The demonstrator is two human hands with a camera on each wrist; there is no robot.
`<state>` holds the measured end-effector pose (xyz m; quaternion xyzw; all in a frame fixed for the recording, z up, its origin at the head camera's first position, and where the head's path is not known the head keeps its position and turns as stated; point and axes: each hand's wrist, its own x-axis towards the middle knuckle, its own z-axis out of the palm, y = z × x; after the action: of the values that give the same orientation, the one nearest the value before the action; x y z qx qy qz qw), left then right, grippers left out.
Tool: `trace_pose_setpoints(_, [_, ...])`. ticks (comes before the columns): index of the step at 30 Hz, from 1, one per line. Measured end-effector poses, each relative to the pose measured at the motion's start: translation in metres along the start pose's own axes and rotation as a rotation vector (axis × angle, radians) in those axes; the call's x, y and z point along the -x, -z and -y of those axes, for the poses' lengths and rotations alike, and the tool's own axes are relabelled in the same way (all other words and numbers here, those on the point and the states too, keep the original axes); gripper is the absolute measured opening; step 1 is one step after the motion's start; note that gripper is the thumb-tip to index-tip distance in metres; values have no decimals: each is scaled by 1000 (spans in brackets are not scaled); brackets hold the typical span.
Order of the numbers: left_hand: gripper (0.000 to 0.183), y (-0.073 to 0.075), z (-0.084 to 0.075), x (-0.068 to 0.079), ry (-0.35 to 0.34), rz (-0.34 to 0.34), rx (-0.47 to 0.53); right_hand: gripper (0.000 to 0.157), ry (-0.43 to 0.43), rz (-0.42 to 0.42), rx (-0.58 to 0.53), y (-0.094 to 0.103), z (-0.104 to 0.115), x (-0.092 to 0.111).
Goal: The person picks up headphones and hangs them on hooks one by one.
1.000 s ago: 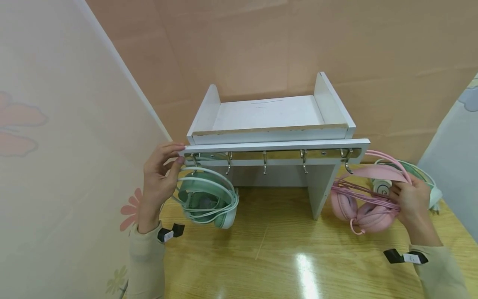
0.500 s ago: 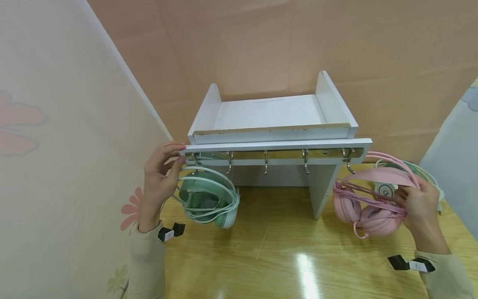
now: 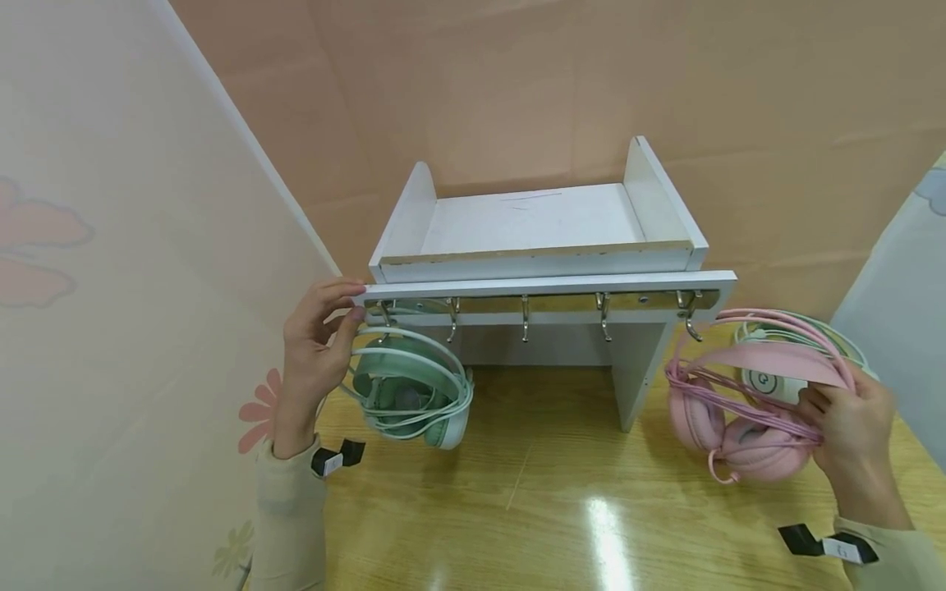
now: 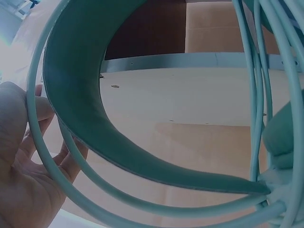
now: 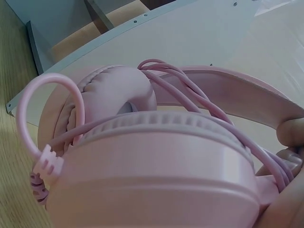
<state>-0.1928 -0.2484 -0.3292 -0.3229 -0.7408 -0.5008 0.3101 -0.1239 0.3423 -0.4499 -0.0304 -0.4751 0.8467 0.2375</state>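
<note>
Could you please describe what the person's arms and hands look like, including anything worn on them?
The left sleeve and right sleeve are long, plain and beige. The left hand and right hand are bare, without gloves. At each wrist shows a black angular piece with a white label, whose marks are too small to read.

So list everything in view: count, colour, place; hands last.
table: one, yellowish, below
backdrop: one, brown, behind
side walls: two, pale, either side
shelf: one, white, centre
hook rail: one, white, along shelf front
hooks: five, silvery, on hook rail
hanging headphones: one, green, hook rail's left end
pink headphones: one, pink, right of shelf
other headphones: one, green and white, behind pink headphones
sleeves: two, beige, on arms
wrist tags: two, black, on sleeves
left hand: one, gripping hook rail
right hand: one, gripping pink headphones
</note>
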Motion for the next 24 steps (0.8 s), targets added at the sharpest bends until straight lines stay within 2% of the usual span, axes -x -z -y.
trace_pose_setpoints(7, [32,0,-1,-1,1,1,-6,40,67,-16,60,-1,1,8])
trace_pose_setpoints(13, [32,1,-3,0,6,3,-12,42,79,-17,14,0,4,15])
trace_pose_setpoints(21, [32,2,-6,2,1,10,-10,47,82,73,-69,4,12,26])
trace_pose_setpoints(24, [31,2,-7,2,3,9,-6,46,77,108,-142,7,16,28])
